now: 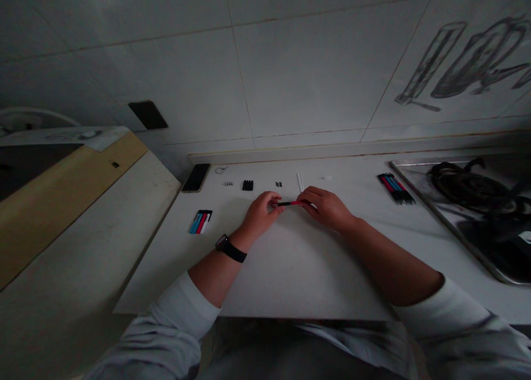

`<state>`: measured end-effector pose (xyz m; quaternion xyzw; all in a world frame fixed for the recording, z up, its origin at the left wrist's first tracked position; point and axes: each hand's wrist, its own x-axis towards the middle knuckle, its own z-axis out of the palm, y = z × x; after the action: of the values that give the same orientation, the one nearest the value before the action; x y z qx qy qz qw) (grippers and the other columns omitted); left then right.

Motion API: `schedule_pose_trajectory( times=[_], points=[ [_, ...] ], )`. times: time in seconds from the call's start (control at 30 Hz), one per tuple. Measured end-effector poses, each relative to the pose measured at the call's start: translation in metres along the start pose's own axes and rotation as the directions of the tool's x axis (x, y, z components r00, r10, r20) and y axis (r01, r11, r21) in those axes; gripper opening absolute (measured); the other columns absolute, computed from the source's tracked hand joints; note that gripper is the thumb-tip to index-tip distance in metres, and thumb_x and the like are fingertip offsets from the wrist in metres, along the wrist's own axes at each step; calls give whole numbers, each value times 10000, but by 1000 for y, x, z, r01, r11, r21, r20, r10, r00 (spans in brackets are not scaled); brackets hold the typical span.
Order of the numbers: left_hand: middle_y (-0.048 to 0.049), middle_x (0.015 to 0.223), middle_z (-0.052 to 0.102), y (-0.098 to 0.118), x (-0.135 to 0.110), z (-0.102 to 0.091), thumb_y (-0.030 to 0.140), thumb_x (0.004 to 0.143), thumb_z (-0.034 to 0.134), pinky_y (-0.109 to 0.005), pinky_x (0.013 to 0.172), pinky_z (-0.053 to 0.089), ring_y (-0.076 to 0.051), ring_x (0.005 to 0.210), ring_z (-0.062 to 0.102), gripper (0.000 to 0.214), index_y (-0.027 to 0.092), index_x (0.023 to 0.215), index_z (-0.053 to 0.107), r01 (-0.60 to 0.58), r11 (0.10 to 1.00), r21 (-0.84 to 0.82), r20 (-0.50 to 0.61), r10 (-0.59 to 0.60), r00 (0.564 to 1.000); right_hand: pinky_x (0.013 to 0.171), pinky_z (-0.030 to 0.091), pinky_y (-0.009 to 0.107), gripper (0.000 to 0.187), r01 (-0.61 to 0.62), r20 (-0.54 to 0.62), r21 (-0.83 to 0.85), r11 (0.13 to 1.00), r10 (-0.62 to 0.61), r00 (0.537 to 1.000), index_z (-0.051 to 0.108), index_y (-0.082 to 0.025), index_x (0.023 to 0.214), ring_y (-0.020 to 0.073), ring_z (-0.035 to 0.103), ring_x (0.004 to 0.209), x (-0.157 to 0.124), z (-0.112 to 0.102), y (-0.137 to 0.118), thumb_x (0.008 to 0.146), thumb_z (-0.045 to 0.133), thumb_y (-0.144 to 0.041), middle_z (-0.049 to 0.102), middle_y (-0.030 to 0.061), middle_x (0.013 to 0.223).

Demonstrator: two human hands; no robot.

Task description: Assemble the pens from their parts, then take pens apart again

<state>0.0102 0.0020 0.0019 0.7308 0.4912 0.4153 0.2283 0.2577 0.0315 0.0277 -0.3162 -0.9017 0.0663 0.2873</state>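
Observation:
My left hand (261, 214) pinches the black end of a black-and-red pen (287, 203). The fingers of my right hand (327, 208) are closed on its red end, so the pen lies level between both hands just above the counter. Behind the hands are two thin white sticks (300, 181), a few tiny black pieces (279, 184) and a small whitish piece (326, 178). Farther left lie a row of black sleeve-like parts (248, 185) and several small springs (228, 184). Coloured pen barrels (200, 222) in blue, red and white rest left of my left hand.
Several pens (396, 188) lie side by side at the right, near a gas stove (477, 203) with a metal rim. A phone (196, 178) and a small ring (221, 170) are at the back left. A tiled wall (298, 87) rises behind the white counter (307, 280).

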Motion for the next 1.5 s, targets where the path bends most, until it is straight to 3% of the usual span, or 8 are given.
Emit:
schedule_pose_trajectory(
  times=[0.17,0.37,0.53,0.7,0.87,1.03,1.2,1.5],
  points=[
    [-51,884,699,0,1,-1,365,1048,441,-335,834,512,-183,855,644,330,190,858,646,86,995,53,82,-90,993,748,494,309,221,-10,-29,3,1000,11,1000,697,-199,1059,200,637,831,0,-2,-2,1025,503,-300,696,103,980],
    [-53,1008,692,0,1,0,309,923,664,-303,806,512,-166,868,629,172,195,1048,635,71,997,-6,28,-71,997,750,493,307,214,-18,-32,3,1000,18,999,688,-203,1061,201,636,850,0,-2,0,1030,496,-292,690,105,1003],
    [-38,829,674,-3,1,0,360,1034,459,-322,791,501,-169,807,622,308,187,840,626,115,993,11,97,-116,989,755,484,301,209,-16,-25,-2,1000,16,1000,680,-204,1062,195,631,849,-1,-1,1,1035,495,-299,685,100,1007],
    [-44,977,677,-3,2,1,284,900,686,-298,781,503,-154,826,612,178,189,1037,623,89,996,-8,5,-89,996,746,477,291,205,-30,-41,2,1000,30,999,678,-203,1047,194,633,849,0,-1,0,1035,496,-295,682,99,993],
    [-36,869,668,-1,1,0,324,1030,470,-313,786,490,-163,815,608,256,188,878,624,72,997,20,88,-73,993,751,483,296,219,-20,-28,-7,1000,20,999,679,-203,1068,196,632,851,-1,0,2,1040,489,-308,682,102,1011],
    [-48,1038,665,0,0,1,261,885,700,-296,772,504,-141,790,590,244,195,1101,606,71,997,19,-16,-71,997,754,486,299,216,-34,-29,-3,999,34,999,685,-210,1072,198,637,859,-1,1,3,1036,495,-305,684,100,1019],
    [-49,902,676,-3,1,1,314,1039,445,-326,812,502,-175,858,622,267,189,883,621,70,997,29,95,-72,993,746,481,298,195,-42,-19,-9,999,42,999,681,-198,1056,198,637,854,-1,0,0,1027,508,-285,685,102,1019],
    [-47,946,670,-3,0,1,376,994,556,-317,790,497,-167,828,610,192,198,981,623,84,996,35,74,-87,994,744,486,301,185,-40,-21,-1,999,40,999,683,-206,1072,200,639,856,-1,3,5,1012,519,-269,684,101,1017]
  ],
)
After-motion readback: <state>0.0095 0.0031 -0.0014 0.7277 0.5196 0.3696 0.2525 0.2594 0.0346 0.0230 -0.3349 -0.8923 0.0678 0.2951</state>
